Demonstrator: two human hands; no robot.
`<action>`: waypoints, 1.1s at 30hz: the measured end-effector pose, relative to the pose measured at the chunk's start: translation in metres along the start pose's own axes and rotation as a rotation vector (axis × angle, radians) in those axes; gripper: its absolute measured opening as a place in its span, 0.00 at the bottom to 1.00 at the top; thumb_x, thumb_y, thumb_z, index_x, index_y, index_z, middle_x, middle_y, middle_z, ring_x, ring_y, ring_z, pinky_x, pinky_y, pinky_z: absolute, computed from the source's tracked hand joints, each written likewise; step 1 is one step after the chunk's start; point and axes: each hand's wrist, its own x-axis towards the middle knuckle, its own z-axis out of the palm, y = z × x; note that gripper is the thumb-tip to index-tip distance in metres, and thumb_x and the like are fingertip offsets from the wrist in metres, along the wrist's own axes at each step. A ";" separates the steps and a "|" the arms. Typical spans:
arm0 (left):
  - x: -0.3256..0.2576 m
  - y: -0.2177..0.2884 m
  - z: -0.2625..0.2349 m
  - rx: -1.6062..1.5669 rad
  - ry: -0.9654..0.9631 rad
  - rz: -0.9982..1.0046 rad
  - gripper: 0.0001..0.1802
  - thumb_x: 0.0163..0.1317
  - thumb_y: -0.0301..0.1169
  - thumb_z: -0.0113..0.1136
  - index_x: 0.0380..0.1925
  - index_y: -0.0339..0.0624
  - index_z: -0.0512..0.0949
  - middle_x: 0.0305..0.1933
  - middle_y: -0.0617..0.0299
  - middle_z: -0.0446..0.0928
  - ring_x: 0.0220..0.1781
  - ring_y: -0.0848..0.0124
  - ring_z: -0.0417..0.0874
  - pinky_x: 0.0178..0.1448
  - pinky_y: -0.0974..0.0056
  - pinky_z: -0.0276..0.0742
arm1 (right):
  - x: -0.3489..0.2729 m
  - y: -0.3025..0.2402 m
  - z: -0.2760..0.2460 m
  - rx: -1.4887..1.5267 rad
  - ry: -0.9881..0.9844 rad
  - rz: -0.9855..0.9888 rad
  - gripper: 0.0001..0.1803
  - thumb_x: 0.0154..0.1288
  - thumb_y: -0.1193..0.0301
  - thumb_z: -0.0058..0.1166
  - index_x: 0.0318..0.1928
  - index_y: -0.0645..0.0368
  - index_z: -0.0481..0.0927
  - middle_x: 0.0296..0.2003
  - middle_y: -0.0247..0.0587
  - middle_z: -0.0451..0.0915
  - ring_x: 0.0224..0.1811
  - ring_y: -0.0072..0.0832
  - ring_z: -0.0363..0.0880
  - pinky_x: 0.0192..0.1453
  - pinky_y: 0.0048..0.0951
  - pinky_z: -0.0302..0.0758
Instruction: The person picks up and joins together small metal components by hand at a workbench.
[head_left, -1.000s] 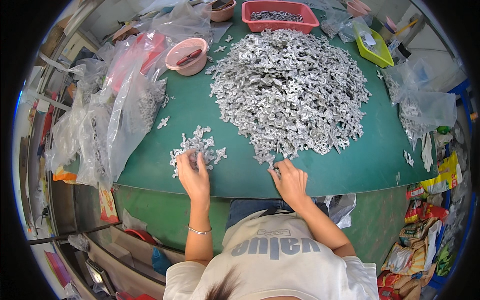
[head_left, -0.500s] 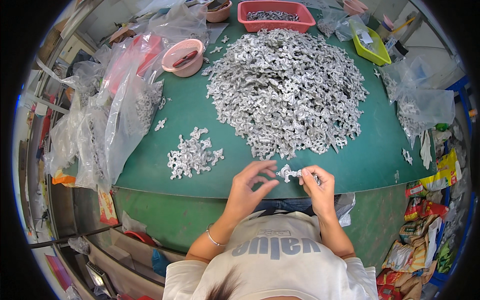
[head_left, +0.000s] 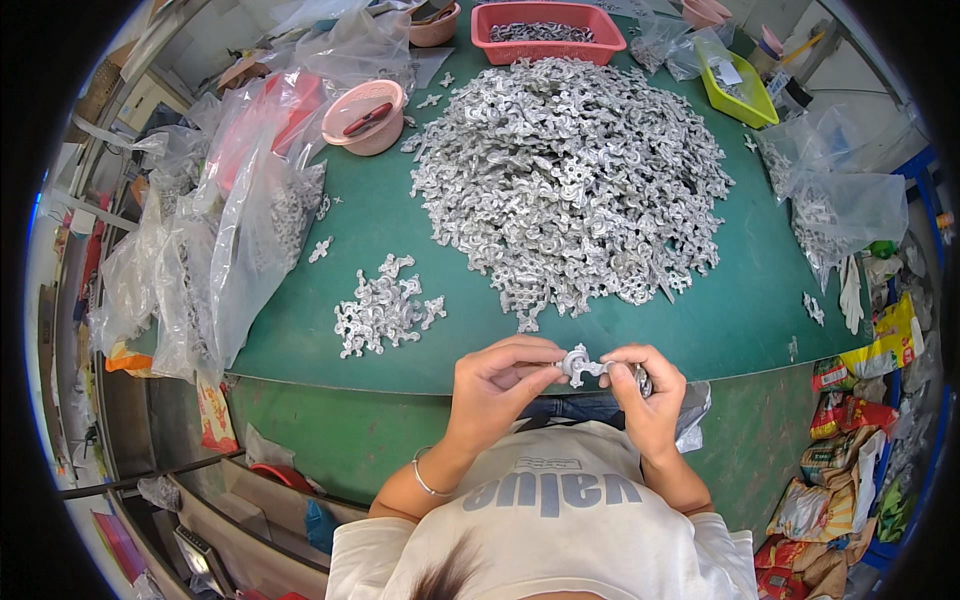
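A small silver-grey cross-shaped metal casting is held between my hands at the table's near edge. The thumb and fingers of my left hand pinch its left end. My right hand grips the other end, and a shiny metal part shows among its curled fingers, too covered to name. Beyond my hands rises a large heap of similar castings. Left of my left hand lies a smaller pile of castings.
Clear plastic bags of castings crowd the left side, beside a pink bowl with a red-handled tool. At the back stands a red basket with metal parts. A yellow-green basket and more bags line the right edge.
My left hand has closed on the casting's left end, where its fingers were apart before. Both hands have come slightly nearer my body, the right one also shifting a little right.
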 end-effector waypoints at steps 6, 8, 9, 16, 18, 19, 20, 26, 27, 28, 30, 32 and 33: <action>-0.001 -0.002 -0.002 -0.112 -0.033 -0.027 0.09 0.52 0.13 0.54 0.35 0.23 0.75 0.40 0.49 0.73 0.40 0.66 0.78 0.46 0.66 0.78 | 0.000 -0.001 -0.001 -0.026 -0.041 -0.154 0.03 0.55 0.80 0.52 0.31 0.67 0.76 0.24 0.40 0.76 0.24 0.19 0.72 0.29 0.19 0.67; -0.001 -0.002 -0.003 -0.136 -0.052 -0.053 0.09 0.52 0.13 0.54 0.35 0.23 0.74 0.41 0.49 0.73 0.40 0.67 0.78 0.47 0.66 0.78 | -0.001 -0.002 -0.002 -0.019 -0.044 -0.185 0.03 0.55 0.80 0.53 0.31 0.67 0.76 0.24 0.40 0.76 0.24 0.20 0.72 0.29 0.19 0.67; -0.001 -0.002 -0.003 -0.137 -0.053 -0.053 0.09 0.52 0.13 0.54 0.35 0.23 0.74 0.41 0.49 0.73 0.40 0.67 0.78 0.47 0.66 0.78 | -0.001 -0.002 -0.002 -0.017 -0.047 -0.194 0.02 0.55 0.81 0.53 0.31 0.67 0.76 0.24 0.41 0.76 0.24 0.20 0.71 0.29 0.19 0.67; -0.001 -0.001 0.001 -0.103 0.010 -0.105 0.06 0.53 0.15 0.54 0.33 0.25 0.76 0.34 0.52 0.76 0.34 0.69 0.79 0.41 0.69 0.78 | 0.000 -0.002 -0.001 -0.038 -0.070 -0.173 0.04 0.57 0.79 0.50 0.27 0.66 0.72 0.21 0.37 0.73 0.22 0.18 0.67 0.27 0.19 0.62; -0.003 -0.002 0.002 -0.096 0.036 -0.120 0.06 0.54 0.16 0.54 0.32 0.25 0.76 0.33 0.53 0.76 0.33 0.70 0.79 0.39 0.70 0.78 | 0.000 0.000 -0.001 -0.019 -0.060 -0.110 0.06 0.59 0.77 0.48 0.26 0.66 0.72 0.20 0.35 0.72 0.21 0.17 0.66 0.25 0.18 0.61; -0.004 -0.002 0.002 -0.045 0.039 -0.110 0.05 0.54 0.17 0.54 0.31 0.26 0.76 0.32 0.54 0.76 0.31 0.72 0.78 0.37 0.71 0.77 | 0.000 0.001 0.000 0.000 -0.051 -0.048 0.09 0.61 0.75 0.47 0.24 0.66 0.71 0.19 0.34 0.70 0.20 0.16 0.65 0.23 0.18 0.60; -0.005 -0.002 0.002 0.006 0.041 -0.099 0.04 0.55 0.18 0.55 0.30 0.26 0.76 0.30 0.55 0.76 0.30 0.73 0.78 0.36 0.72 0.76 | 0.000 0.002 0.000 0.000 -0.052 -0.048 0.09 0.61 0.75 0.47 0.24 0.66 0.71 0.19 0.34 0.70 0.20 0.16 0.65 0.23 0.18 0.60; -0.003 0.000 0.003 -0.002 0.059 -0.185 0.04 0.56 0.20 0.54 0.26 0.27 0.74 0.27 0.54 0.76 0.26 0.73 0.76 0.32 0.72 0.73 | 0.001 0.003 0.003 0.126 -0.048 0.136 0.16 0.65 0.71 0.43 0.21 0.65 0.70 0.15 0.30 0.68 0.15 0.11 0.61 0.18 0.15 0.55; -0.003 -0.002 0.002 -0.003 0.060 -0.184 0.04 0.56 0.20 0.54 0.26 0.27 0.74 0.27 0.54 0.76 0.26 0.73 0.76 0.32 0.72 0.73 | 0.001 0.004 0.003 0.133 -0.051 0.160 0.15 0.65 0.70 0.43 0.22 0.65 0.71 0.15 0.29 0.68 0.15 0.10 0.60 0.18 0.14 0.54; -0.003 -0.004 0.001 -0.014 0.074 -0.204 0.04 0.56 0.21 0.54 0.26 0.28 0.74 0.28 0.54 0.76 0.26 0.73 0.76 0.32 0.72 0.73 | 0.001 0.005 0.004 0.140 -0.055 0.184 0.15 0.65 0.70 0.43 0.23 0.65 0.72 0.15 0.28 0.67 0.15 0.09 0.60 0.18 0.14 0.54; -0.002 -0.008 -0.007 -0.025 0.091 -0.224 0.04 0.56 0.21 0.54 0.26 0.29 0.75 0.28 0.55 0.76 0.26 0.74 0.76 0.32 0.72 0.73 | 0.005 0.011 0.003 0.169 -0.073 0.211 0.13 0.65 0.70 0.44 0.25 0.65 0.72 0.15 0.28 0.67 0.16 0.10 0.60 0.19 0.14 0.55; 0.002 -0.012 -0.029 0.183 0.267 -0.090 0.06 0.57 0.25 0.55 0.27 0.31 0.76 0.26 0.60 0.76 0.27 0.78 0.75 0.32 0.76 0.71 | 0.013 0.023 0.003 0.197 -0.085 0.236 0.11 0.64 0.71 0.45 0.27 0.66 0.73 0.16 0.28 0.68 0.16 0.11 0.61 0.19 0.15 0.57; 0.005 -0.015 -0.045 0.299 0.374 -0.050 0.07 0.57 0.26 0.56 0.27 0.32 0.76 0.24 0.62 0.76 0.25 0.79 0.75 0.30 0.75 0.70 | 0.017 0.032 0.004 0.048 -0.038 0.158 0.09 0.63 0.72 0.47 0.30 0.65 0.74 0.16 0.27 0.68 0.17 0.13 0.62 0.20 0.16 0.59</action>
